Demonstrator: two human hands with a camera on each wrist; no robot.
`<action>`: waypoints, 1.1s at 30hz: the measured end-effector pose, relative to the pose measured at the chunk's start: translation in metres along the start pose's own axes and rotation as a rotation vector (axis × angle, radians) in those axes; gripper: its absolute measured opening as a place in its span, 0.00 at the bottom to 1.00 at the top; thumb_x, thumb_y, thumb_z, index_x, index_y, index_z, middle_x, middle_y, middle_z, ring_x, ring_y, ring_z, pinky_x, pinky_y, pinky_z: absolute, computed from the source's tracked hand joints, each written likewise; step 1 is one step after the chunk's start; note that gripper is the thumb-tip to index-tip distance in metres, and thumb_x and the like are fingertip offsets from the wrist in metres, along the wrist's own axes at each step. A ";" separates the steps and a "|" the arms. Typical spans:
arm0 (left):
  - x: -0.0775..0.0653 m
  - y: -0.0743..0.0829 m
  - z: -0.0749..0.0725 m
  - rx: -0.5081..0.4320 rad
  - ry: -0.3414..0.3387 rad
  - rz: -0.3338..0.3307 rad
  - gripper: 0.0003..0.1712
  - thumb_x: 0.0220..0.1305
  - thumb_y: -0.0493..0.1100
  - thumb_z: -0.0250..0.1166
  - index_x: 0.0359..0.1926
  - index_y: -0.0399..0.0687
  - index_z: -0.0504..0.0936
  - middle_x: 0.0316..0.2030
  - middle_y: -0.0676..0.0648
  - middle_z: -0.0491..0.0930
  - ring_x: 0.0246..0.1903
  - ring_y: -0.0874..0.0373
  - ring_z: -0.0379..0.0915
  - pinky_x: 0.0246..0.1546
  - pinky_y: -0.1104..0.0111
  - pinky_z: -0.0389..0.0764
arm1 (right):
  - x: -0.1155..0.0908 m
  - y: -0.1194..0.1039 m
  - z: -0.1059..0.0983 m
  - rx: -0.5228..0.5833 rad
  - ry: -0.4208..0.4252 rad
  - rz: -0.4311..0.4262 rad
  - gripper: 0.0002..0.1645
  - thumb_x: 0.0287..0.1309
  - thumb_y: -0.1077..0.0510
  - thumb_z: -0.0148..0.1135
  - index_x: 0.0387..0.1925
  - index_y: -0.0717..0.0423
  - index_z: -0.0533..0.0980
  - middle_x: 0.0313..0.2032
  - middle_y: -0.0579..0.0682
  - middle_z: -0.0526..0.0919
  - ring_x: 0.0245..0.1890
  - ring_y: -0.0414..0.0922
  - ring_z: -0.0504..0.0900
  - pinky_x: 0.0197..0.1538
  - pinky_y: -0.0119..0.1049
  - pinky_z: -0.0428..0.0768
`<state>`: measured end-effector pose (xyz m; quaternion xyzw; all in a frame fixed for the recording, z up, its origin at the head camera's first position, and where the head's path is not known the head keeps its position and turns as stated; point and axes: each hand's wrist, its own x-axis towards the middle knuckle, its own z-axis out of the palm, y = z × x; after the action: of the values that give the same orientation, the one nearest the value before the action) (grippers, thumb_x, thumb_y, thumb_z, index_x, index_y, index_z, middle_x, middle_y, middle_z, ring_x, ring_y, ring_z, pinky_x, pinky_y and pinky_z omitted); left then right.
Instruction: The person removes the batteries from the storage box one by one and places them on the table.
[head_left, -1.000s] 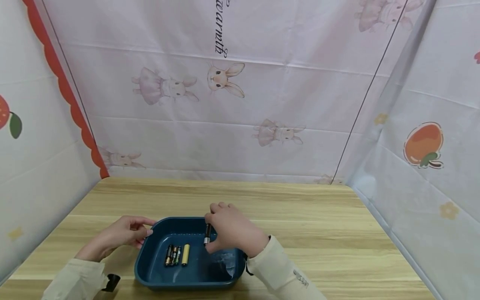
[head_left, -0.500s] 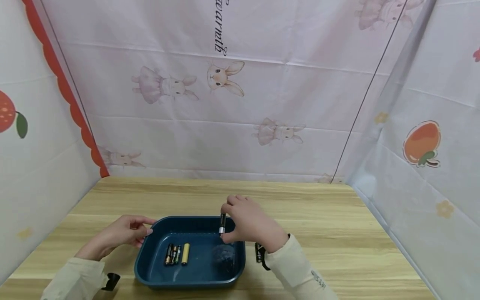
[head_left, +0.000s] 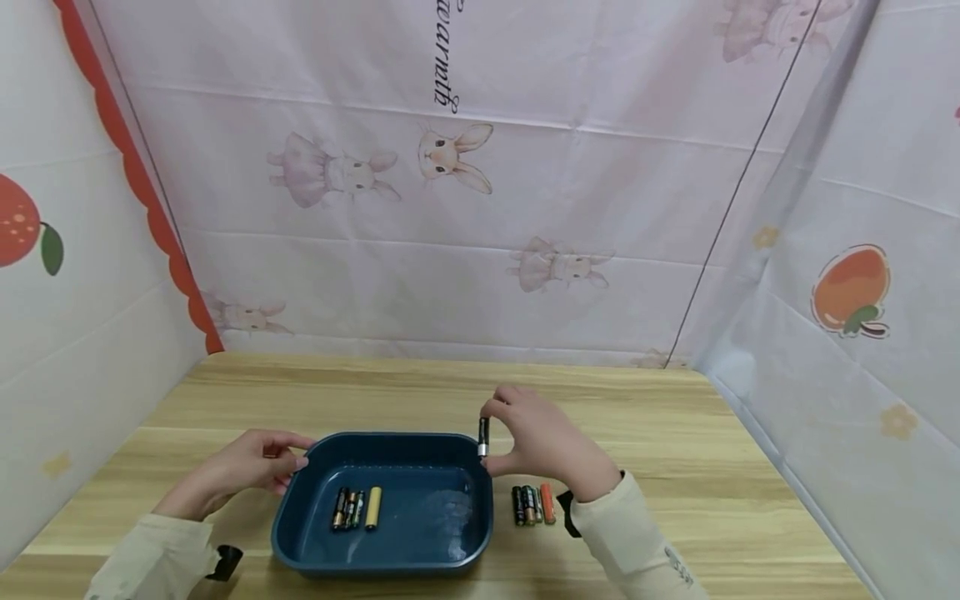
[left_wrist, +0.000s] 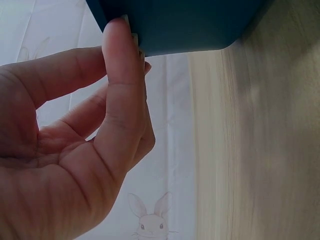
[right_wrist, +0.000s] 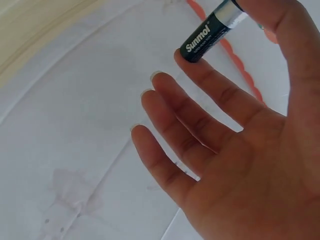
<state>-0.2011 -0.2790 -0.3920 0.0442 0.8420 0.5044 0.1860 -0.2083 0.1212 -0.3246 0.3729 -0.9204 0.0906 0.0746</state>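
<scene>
A blue plastic tray [head_left: 382, 570] stands on the table, with several batteries [head_left: 347, 509] in a row and a yellow battery [head_left: 373, 508] inside it. At its left back corner, my left hand [head_left: 240, 468] holds the rim with thumb and bent fingers; the left wrist view shows the fingertips against the tray wall [left_wrist: 185, 25]. My right hand [head_left: 546, 437] pinches a dark green battery marked Sunmol [right_wrist: 205, 39] end to end between thumb and index finger, above the tray's right rim. The other right fingers are spread out loosely.
Outside the tray on the right, several dark batteries [head_left: 527, 505] and an orange battery [head_left: 548, 503] lie side by side on the wooden table [head_left: 637, 433]. A rabbit-print cloth [head_left: 465, 292] hangs behind, with more cloth at both sides.
My right hand has carried the battery rightward from over the tray to its right rim. The batteries outside the tray have come into view. My left hand stays at the corner.
</scene>
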 end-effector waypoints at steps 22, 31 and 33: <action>0.000 0.001 0.002 -0.003 0.006 0.003 0.24 0.67 0.37 0.60 0.60 0.27 0.71 0.28 0.44 0.74 0.28 0.54 0.76 0.31 0.61 0.84 | -0.050 0.056 0.018 0.040 -0.009 0.098 0.26 0.43 0.50 0.75 0.45 0.55 0.80 0.37 0.43 0.74 0.36 0.42 0.73 0.42 0.41 0.77; -0.001 0.002 0.001 -0.022 -0.012 0.020 0.24 0.66 0.37 0.60 0.60 0.26 0.70 0.28 0.45 0.73 0.28 0.55 0.74 0.32 0.60 0.84 | -0.065 0.070 0.025 0.075 -0.037 0.132 0.25 0.42 0.53 0.74 0.45 0.57 0.80 0.37 0.43 0.74 0.35 0.42 0.72 0.38 0.41 0.76; -0.001 0.001 0.001 -0.023 -0.010 0.017 0.24 0.66 0.36 0.60 0.60 0.26 0.70 0.28 0.45 0.73 0.28 0.55 0.74 0.32 0.61 0.84 | -0.066 0.073 0.026 0.079 -0.047 0.135 0.26 0.41 0.53 0.74 0.45 0.57 0.80 0.38 0.44 0.75 0.35 0.42 0.72 0.38 0.41 0.75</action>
<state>-0.1998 -0.2775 -0.3910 0.0517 0.8348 0.5155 0.1864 -0.2143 0.2114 -0.3718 0.3147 -0.9407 0.1227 0.0321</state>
